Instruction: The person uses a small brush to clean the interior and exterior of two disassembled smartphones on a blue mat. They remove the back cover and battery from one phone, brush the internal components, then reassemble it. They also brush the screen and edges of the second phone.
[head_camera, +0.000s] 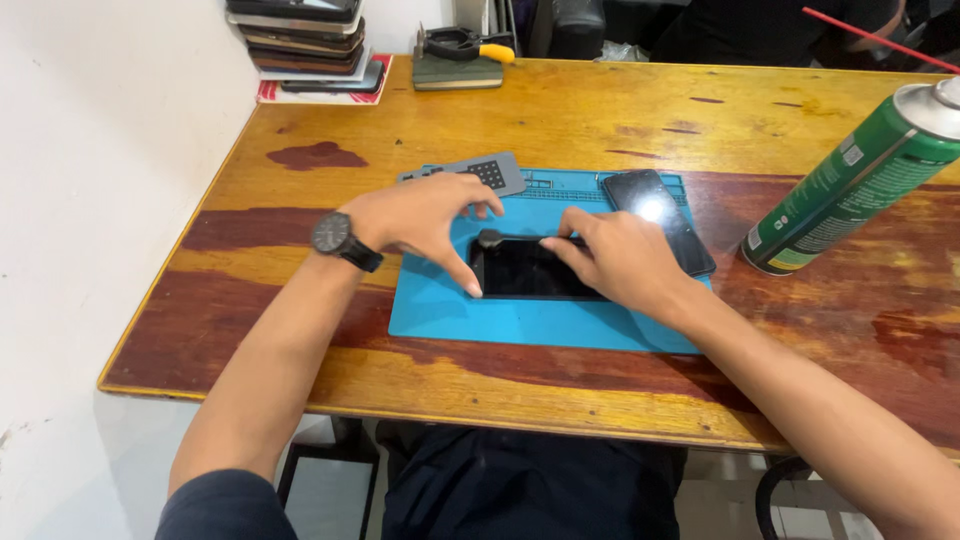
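A black phone (525, 270) lies flat on a blue work mat (450, 310) in the middle of the wooden table. My left hand (425, 215), with a black wristwatch, hovers over the phone's left end; its thumb touches the phone's lower left corner and its fingers are spread. My right hand (615, 260) rests on the phone's right part and pinches a thin dark tool (530, 240) with a round knob at its left end, laid along the phone's top edge. A second black phone (655, 215) lies on the mat's upper right.
A grey flat tool card (480, 172) sits at the mat's top left. A green spray can (855, 180) lies tilted at right. A stack of phones (305, 40) and a dark box with yellow-handled pliers (460, 60) stand at the back. A white wall runs along the left.
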